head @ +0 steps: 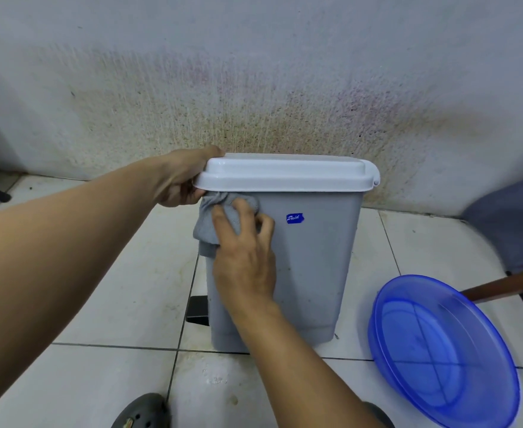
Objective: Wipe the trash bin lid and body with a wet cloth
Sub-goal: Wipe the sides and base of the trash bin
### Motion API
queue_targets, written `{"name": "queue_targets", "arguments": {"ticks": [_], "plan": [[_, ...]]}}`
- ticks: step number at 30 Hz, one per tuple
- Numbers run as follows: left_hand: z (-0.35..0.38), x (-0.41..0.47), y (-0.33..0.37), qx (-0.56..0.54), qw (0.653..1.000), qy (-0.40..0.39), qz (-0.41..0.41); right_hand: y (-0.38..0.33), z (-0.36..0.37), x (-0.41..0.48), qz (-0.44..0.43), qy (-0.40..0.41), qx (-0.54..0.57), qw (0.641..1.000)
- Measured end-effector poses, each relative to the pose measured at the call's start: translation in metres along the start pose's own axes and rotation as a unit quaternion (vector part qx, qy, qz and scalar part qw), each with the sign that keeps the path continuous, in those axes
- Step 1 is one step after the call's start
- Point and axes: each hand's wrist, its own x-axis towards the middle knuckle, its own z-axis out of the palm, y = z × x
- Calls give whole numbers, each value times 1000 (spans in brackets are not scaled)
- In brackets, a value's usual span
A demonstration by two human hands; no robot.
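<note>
A grey trash bin (312,273) stands on the tiled floor against a stained wall, its white lid (285,173) closed. My left hand (181,180) grips the lid's left end. My right hand (244,251) presses a grey cloth (206,227) flat against the bin's upper left front, just below the lid rim. The cloth hangs down past the bin's left edge. A blue sticker (295,218) sits on the bin's front, to the right of my fingers. A black pedal (198,310) juts out at the bin's lower left.
A blue plastic basin (442,350) holding a little water lies on the floor to the right of the bin. Behind it are a brown wooden bar (501,287) and a dark blue object (510,223). My grey shoe (142,412) shows at the bottom edge.
</note>
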Motion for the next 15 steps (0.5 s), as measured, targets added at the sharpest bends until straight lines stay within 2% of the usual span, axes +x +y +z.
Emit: {"name": "queue_targets", "arguments": {"ticks": [9, 12, 15], "plan": [[0, -3, 4, 18, 1000, 6, -18, 21, 24, -56, -21, -89, -1, 996], [0, -2, 3, 16, 1000, 12, -20, 20, 25, -57, -10, -82, 16, 996], [1, 2, 2, 17, 1000, 16, -16, 12, 15, -27, 4, -42, 27, 999]]}}
